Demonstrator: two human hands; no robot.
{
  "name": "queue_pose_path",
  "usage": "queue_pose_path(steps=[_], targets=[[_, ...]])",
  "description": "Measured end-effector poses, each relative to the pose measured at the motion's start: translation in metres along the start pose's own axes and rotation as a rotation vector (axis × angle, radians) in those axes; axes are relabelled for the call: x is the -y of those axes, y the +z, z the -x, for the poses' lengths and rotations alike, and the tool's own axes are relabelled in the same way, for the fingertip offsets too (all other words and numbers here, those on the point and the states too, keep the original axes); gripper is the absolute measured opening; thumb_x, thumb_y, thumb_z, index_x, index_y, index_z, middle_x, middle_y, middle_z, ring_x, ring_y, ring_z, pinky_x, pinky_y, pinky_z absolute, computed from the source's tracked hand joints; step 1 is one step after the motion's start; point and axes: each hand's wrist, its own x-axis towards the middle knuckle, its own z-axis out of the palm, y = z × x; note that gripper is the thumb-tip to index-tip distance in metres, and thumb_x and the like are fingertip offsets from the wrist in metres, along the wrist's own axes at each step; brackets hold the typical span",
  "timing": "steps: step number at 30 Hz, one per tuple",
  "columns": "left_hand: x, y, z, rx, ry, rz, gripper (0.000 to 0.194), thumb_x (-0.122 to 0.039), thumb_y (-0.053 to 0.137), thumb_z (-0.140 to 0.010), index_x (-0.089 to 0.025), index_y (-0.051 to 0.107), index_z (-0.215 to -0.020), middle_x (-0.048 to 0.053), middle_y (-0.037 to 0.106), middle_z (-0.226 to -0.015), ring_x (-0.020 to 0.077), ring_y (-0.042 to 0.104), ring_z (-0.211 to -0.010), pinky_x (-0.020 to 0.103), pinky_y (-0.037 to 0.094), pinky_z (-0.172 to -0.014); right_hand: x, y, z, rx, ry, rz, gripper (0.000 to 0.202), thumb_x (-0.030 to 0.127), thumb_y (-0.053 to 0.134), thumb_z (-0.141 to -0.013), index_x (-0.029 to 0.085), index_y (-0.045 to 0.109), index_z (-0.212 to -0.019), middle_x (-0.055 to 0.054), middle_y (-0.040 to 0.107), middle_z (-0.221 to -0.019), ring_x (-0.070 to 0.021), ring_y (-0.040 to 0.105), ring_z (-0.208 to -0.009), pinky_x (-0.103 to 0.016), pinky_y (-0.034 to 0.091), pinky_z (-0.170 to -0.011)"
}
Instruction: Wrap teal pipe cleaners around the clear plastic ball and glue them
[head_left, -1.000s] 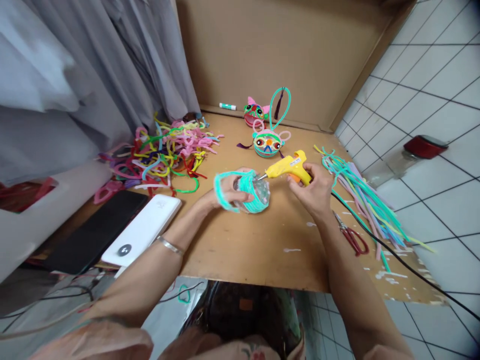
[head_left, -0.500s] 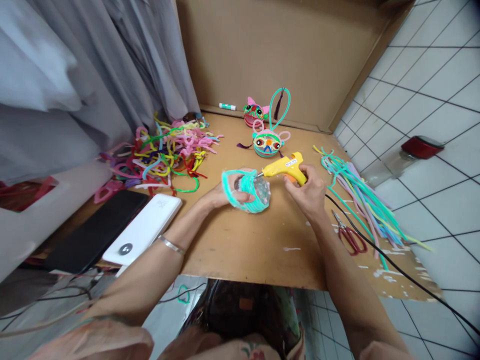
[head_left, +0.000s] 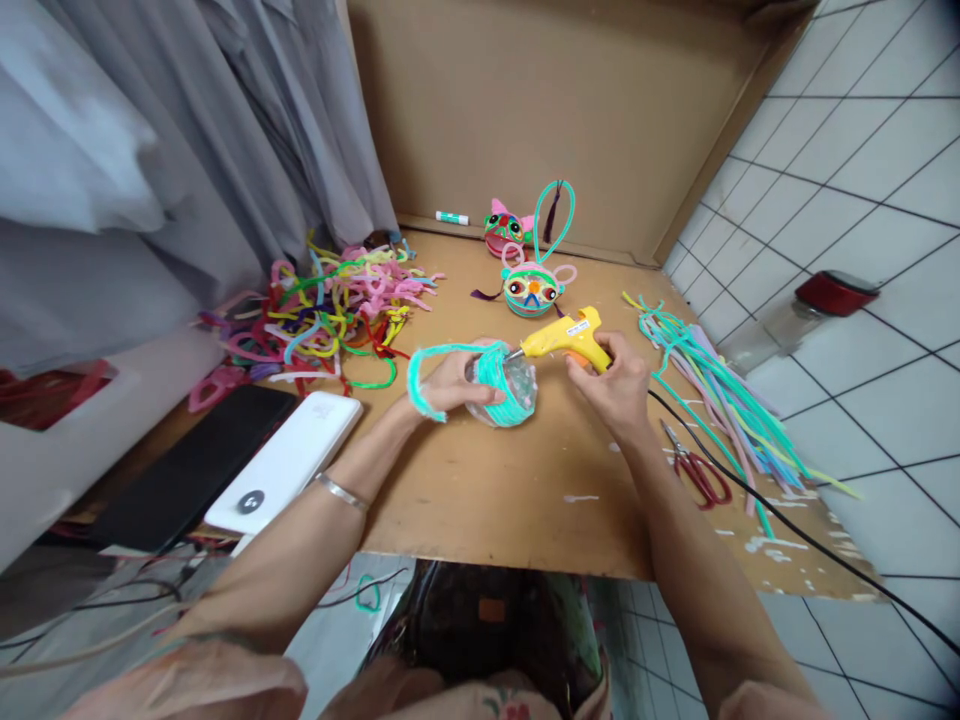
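In the head view, a clear round shell partly wrapped in teal pipe cleaner [head_left: 504, 388] is held by the left hand [head_left: 448, 385], whose fingers are curled closed around its left side; it sits just above the middle of the tabletop [head_left: 487, 500]. A loose loop of the same teal strand [head_left: 420, 378] is seen arching over the back of that hand. A yellow glue gun [head_left: 564, 338] is gripped by the right hand [head_left: 615, 385], fingers closed on the handle, and its metal tip is brought against the upper right of the shell. A black cord [head_left: 787, 525] is seen running from the gun off to the right.

Behind the shell, two finished pipe-cleaner faces [head_left: 531, 288] are set near the cardboard back wall [head_left: 540, 110], with a glue stick [head_left: 453, 217] beside them. A tangled pile of coloured pipe cleaners [head_left: 330, 310] is spread to the left, and a bundle of straight ones [head_left: 712, 390] to the right, with red-handled scissors [head_left: 694, 468] just beside it. A white power bank [head_left: 285, 462] and a black phone [head_left: 195, 468] are laid at the near left edge.
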Motion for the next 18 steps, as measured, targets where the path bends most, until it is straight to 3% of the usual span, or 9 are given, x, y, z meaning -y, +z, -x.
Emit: queue_pose_path(steps=[6,13,18], targets=[[-0.0016,0.0006,-0.0008,0.001,-0.041,-0.013,0.067,-0.04,0.081,-0.054,-0.014,0.061,-0.112,0.005,0.064,-0.106,0.024,0.06,-0.098,0.036,0.051,-0.089,0.0011,-0.0026,-0.0001,0.024,-0.014,-0.028,0.032,0.047,0.063,-0.071,0.021,0.064,-0.089,-0.004,0.07,-0.08,-0.0198,0.061,-0.067,-0.033,0.049,-0.065],[-0.0025,0.001,0.0005,0.013,0.01,0.013,0.065,-0.035,0.08,-0.056,-0.016,0.06,-0.115,0.005,0.063,-0.107,0.0225,0.06,-0.098,0.035,0.051,-0.089,0.0014,-0.0024,-0.0004,0.026,-0.003,-0.06,0.032,0.047,0.063,-0.069,0.021,0.064,-0.088,-0.004,0.07,-0.081,-0.0204,0.062,-0.068,-0.033,0.049,-0.065],[-0.0051,0.0026,0.0003,0.005,-0.018,-0.02,0.058,-0.039,0.079,-0.054,-0.014,0.061,-0.103,0.005,0.062,-0.102,0.0223,0.058,-0.095,0.034,0.05,-0.085,0.0014,-0.003,-0.0004,0.018,0.021,-0.066,0.034,0.049,0.064,-0.07,0.02,0.063,-0.088,-0.005,0.069,-0.081,-0.0198,0.062,-0.066,-0.033,0.048,-0.063]])
